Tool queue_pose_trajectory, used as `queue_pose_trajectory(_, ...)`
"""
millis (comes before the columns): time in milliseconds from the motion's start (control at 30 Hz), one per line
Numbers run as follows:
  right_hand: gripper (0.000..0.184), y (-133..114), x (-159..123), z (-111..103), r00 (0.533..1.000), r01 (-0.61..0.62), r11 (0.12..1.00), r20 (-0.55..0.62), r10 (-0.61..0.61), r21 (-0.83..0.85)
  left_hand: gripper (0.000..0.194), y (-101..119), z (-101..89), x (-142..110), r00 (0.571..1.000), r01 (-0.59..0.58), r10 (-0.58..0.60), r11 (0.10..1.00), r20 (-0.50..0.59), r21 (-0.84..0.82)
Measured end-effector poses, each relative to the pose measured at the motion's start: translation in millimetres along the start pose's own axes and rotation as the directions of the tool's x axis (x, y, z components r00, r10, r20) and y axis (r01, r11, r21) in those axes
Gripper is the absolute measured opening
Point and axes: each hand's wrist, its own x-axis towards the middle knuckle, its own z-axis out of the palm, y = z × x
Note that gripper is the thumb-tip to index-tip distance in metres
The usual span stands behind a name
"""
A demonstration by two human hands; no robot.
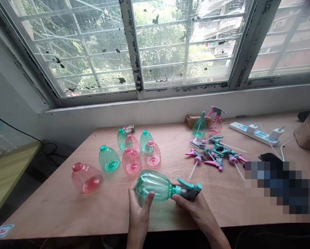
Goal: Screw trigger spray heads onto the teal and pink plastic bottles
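A clear green spray bottle lies sideways in the air above the front of the table, its green-and-black spray head pointing right. My left hand is wrapped round the bottle's base end, with the thumb along its near side. At the neck, my right hand grips the collar and spray head; its other fingers are partly hidden behind. Left of the hands stand several headless pink and green bottles, among them a pink bottle and a green bottle. Loose pink and green spray heads with tubes lie to the right.
A green spray bottle and a pink spray bottle stand by a cardboard box at the back. A power strip with plugged-in chargers and cables lies right of them. A window rises behind the table.
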Motion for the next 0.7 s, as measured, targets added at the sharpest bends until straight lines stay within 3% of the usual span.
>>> queue_pose_trajectory(67,0.047,-1,0,0,1.0,-0.003,1.0,0.003,0.003,-0.013,0.063,2,1.6,1,1.0,0.006,-0.007,1.0,-0.023,-0.017)
queue_pose_trajectory(167,0.032,1,0,-2,0.999,0.008,0.999,-0.031,-0.009,-0.04,0.062,2,1.7,-1,0.998,-0.056,0.057,0.997,0.017,-0.059)
queue_pose_trajectory(333,0.051,0,-7,1,0.991,-0.014,0.996,-0.131,0.026,0.091,0.059,-1,-4.3,-16,0.993,-0.09,0.096,0.992,0.071,-0.084)
queue_pose_trajectory(433,0.045,-12,-18,1,0.968,0.111,0.991,-0.217,-0.124,-0.072,0.074,6,-4.5,-29,0.992,-0.043,0.068,0.974,0.107,-0.223)
queue_pose_trajectory(500,0.035,-21,-28,-1,0.947,0.248,0.953,-0.165,-0.277,-0.175,0.077,17,-1.9,-36,0.997,0.064,-0.043,0.939,0.069,-0.337)
queue_pose_trajectory(567,0.032,-26,-38,-3,0.933,0.353,0.926,-0.016,-0.359,-0.136,0.067,30,2.1,-40,0.979,0.19,-0.206,0.885,0.008,-0.424)
queue_pose_trajectory(633,0.028,-27,-45,-2,0.911,0.399,0.917,0.117,-0.396,0.0,0.06,43,6.8,-43,0.946,0.305,-0.319,0.815,0.058,-0.492)
queue_pose_trajectory(700,0.028,-25,-47,3,0.89,0.408,0.901,0.158,-0.428,0.145,0.056,50,12.0,-46,0.929,0.366,-0.333,0.77,0.159,-0.523)
